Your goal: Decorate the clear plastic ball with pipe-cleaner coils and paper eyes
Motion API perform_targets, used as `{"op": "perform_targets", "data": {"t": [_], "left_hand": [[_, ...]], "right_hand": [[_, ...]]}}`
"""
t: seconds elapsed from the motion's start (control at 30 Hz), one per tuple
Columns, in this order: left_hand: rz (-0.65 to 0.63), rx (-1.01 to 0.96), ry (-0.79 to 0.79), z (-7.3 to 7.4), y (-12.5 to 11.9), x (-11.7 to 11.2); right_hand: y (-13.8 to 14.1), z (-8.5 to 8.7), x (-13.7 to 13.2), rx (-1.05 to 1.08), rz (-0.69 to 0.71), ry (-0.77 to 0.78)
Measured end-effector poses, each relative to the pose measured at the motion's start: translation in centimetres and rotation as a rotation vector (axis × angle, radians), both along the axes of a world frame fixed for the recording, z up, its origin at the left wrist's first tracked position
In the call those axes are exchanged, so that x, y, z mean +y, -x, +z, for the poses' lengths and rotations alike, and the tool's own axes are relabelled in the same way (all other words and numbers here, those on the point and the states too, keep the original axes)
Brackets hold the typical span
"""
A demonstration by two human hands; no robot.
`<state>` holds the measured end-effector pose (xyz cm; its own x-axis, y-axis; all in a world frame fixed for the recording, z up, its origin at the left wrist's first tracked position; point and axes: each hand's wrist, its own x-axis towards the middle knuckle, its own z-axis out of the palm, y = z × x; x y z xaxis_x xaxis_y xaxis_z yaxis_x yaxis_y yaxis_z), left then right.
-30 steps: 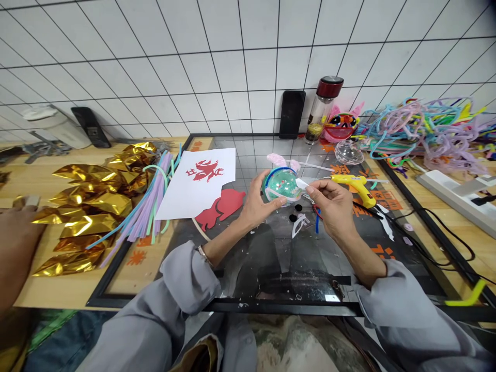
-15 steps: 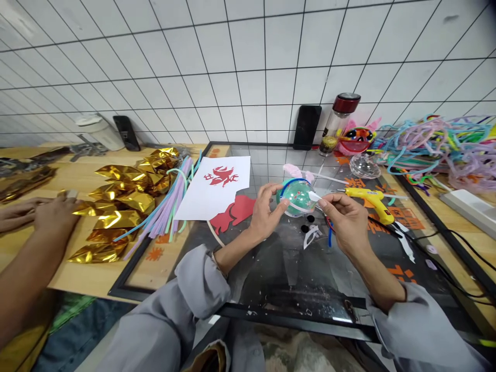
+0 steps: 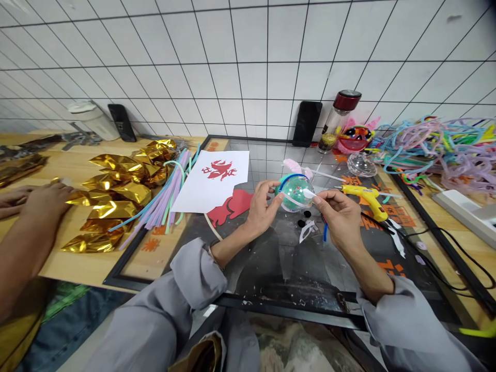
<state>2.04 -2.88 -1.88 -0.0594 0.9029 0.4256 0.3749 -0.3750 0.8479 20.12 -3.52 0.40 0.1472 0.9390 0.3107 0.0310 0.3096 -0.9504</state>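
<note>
My left hand (image 3: 264, 207) grips the left side of a clear plastic ball (image 3: 296, 194) with green inside and a blue strip around its top. Pinched in my right hand (image 3: 338, 213) is a small white piece (image 3: 309, 193), held against or just in front of the ball's right side. On the black tabletop below lie two black dots (image 3: 304, 219) and a white cut-out shape (image 3: 307, 232). Pink fuzzy pieces (image 3: 296, 167) show just behind the ball. To the right of my right hand lies a yellow glue gun (image 3: 366, 199).
White paper with a red print (image 3: 215, 178) overlaps red cut-outs (image 3: 232, 206) on the left. Beyond are pipe cleaners (image 3: 166, 194), gold foil (image 3: 120, 199) and another person's hands (image 3: 46, 201). Along the back stand a phone (image 3: 307, 124), a bottle (image 3: 339, 121) and a tangled pipe-cleaner heap (image 3: 437, 150).
My right hand has moved slightly left, bringing the white piece further over the ball's front. My left hand keeps its hold. The whole view has shifted a little.
</note>
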Motion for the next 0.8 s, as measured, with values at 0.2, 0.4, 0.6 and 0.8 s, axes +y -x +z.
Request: {"op": "perform_targets", "data": {"t": [0.2,0.4,0.6,0.8], "left_hand": [[0.094,0.136,-0.017,0.6,0.9,0.3],[0.339,0.687,0.012,0.3,4.7,3.6],[0.363,0.98,0.36,0.5,6.9,6.0],[0.323,1.041,0.389,1.4,7.0,6.1]], "right_hand": [[-0.1,-0.2,0.1,-0.024,0.002,-0.033],[0.1,-0.5,0.0,-0.04,0.014,-0.025],[0.9,-0.3,-0.7,-0.14,0.063,-0.08],[1.2,-0.1,-1.0,-0.184,0.093,-0.094]]}}
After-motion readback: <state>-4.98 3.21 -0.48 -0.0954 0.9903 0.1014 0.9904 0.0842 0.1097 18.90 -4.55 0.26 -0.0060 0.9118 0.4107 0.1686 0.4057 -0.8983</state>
